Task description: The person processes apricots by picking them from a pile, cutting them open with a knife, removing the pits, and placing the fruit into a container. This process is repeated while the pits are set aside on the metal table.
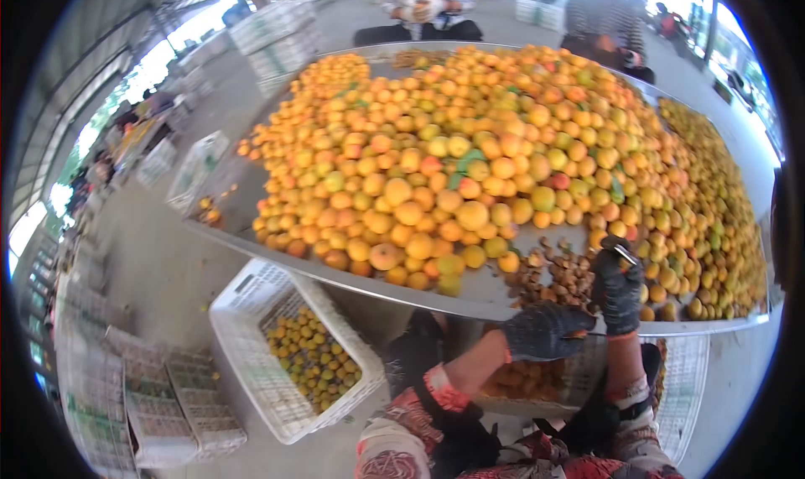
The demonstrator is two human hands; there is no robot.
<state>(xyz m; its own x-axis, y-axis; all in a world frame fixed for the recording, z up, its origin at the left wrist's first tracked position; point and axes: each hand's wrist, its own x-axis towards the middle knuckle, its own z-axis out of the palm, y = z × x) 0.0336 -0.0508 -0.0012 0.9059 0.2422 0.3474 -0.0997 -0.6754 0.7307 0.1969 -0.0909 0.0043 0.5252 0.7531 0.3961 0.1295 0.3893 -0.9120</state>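
Note:
A big heap of apricots covers the metal table. Near the table's front edge lies a small pile of brown apricot pits. My left hand, in a dark glove, reaches in at that edge, just below the pits. Its fingers are closed, and a small orange-brown bit shows at the tips; I cannot tell what it is. My right hand, also gloved, is raised just right of the pits, its fist closed around a small shiny metal tool. Part of that tool is hidden by the fingers.
A white plastic crate with apricots at its bottom stands left of my legs. Below my hands, another crate holds orange fruit pieces. Stacked crates line the lower left. Across the table sit two people.

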